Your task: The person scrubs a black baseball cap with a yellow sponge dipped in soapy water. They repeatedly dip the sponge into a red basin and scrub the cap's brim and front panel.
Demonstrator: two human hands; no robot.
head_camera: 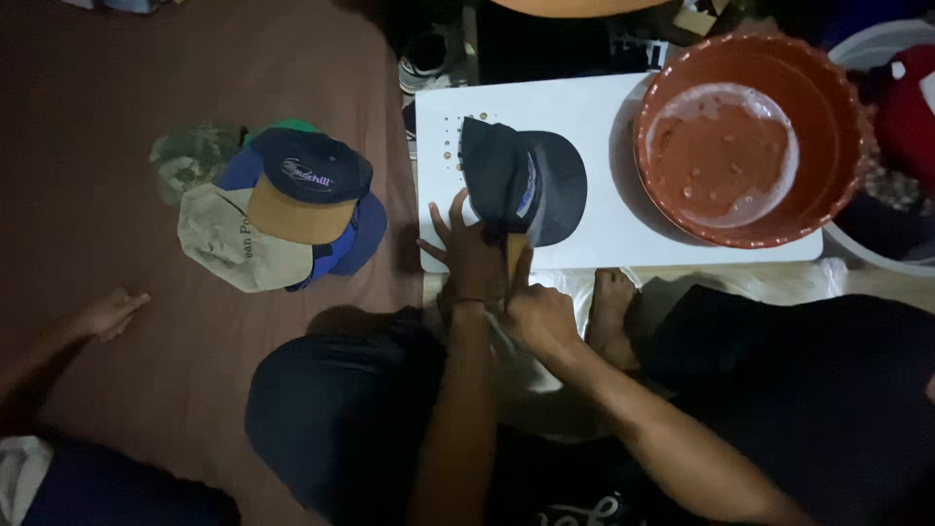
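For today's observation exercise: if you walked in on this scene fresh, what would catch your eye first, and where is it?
First, the white board at top centre, bright in the dim room, with a dark cap lying on it. The left hand presses flat at the cap's near edge, and the right hand sits close beside it. Next, the reddish-brown basin of cloudy water on the board's right end, and the pile of caps on the brown floor to the left.
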